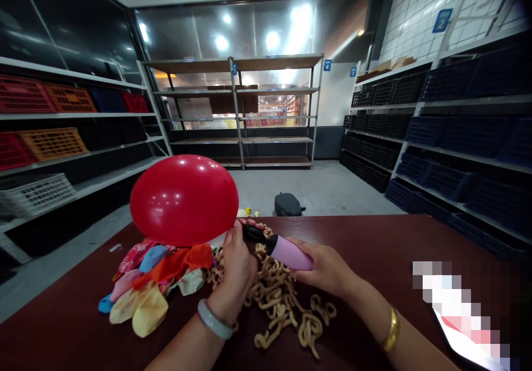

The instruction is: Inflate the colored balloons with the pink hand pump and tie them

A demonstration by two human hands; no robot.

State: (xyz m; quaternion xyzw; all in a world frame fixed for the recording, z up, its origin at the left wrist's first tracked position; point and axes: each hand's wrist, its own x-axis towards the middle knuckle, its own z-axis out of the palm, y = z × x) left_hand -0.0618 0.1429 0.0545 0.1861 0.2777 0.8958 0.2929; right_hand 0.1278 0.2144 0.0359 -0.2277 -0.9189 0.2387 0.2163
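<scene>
A big red inflated balloon [183, 202] sits above the left part of the table. My left hand [238, 257], with a pale bangle at its wrist, is closed around the balloon's neck at the tip of a balloon pump. In my right hand [324, 268] is the pump's pink body; the balloon pump [291, 253] has a black front end pointing toward the balloon. The neck and nozzle are mostly hidden by my left fingers. Uninflated balloons [162, 274] in several colours lie left of my hands. Tan, curly, ring-like pieces [276, 304] are scattered beneath and between my hands.
The dark red-brown table [357, 326] spans the foreground, with a partly blurred white sheet [461, 332] at right. A dark grey object [287, 204] stands beyond its far edge. Shelves with crates [58, 144] line the left; dark crates [457, 133] fill the right; a rack [239, 111] stands behind.
</scene>
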